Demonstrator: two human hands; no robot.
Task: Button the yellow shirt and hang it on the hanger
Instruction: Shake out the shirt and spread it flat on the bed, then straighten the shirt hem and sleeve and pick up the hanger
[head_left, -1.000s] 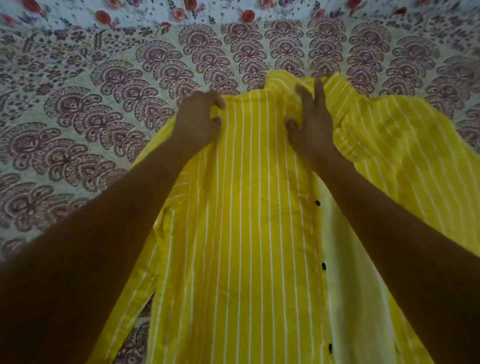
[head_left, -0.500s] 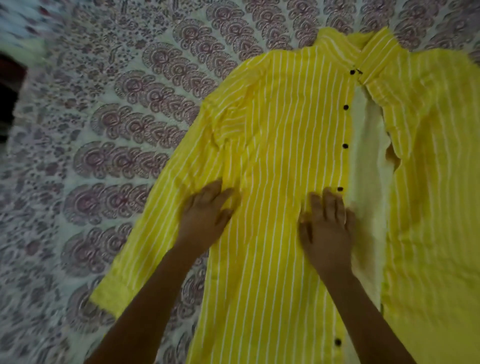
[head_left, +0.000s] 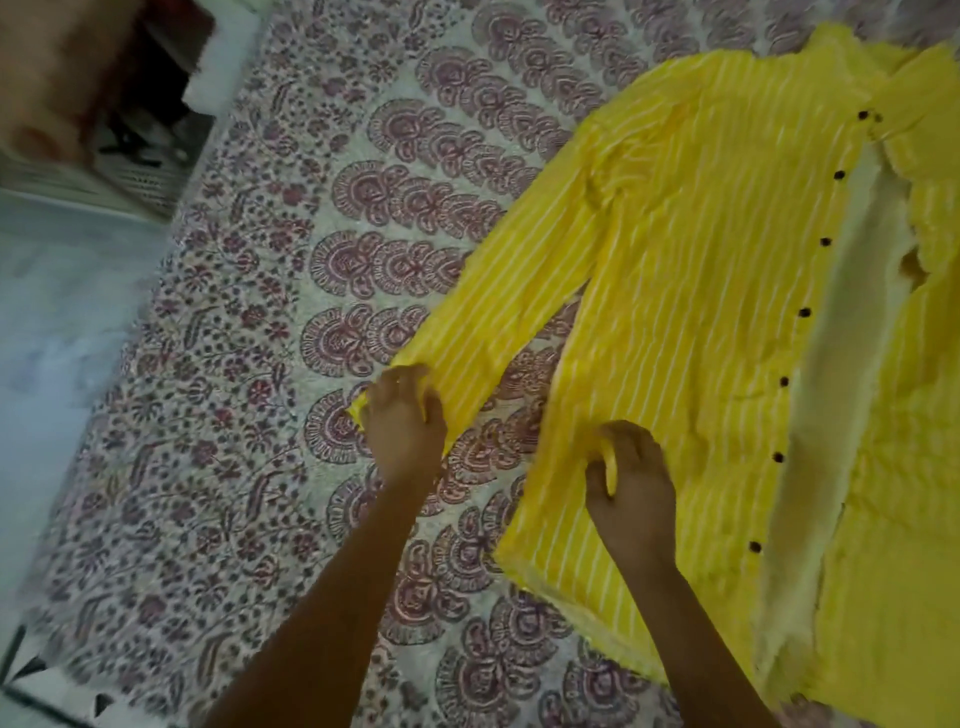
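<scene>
Hands (head_left: 405, 423) (head_left: 631, 475) pinching yellow shirt (head_left: 701, 270), white stripes, creased

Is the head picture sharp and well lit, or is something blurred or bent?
Head view: dim, even light, no glare; motion blur softens everything, most the yellow shirt stripes and the top left corner; left hand and right hand have soft edges; lens bending cannot be judged on the patterned bedsheet.

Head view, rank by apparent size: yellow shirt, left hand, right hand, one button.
1. yellow shirt, runs off frame
2. left hand and right hand: look alike, not ranked
3. button, smallest
</scene>
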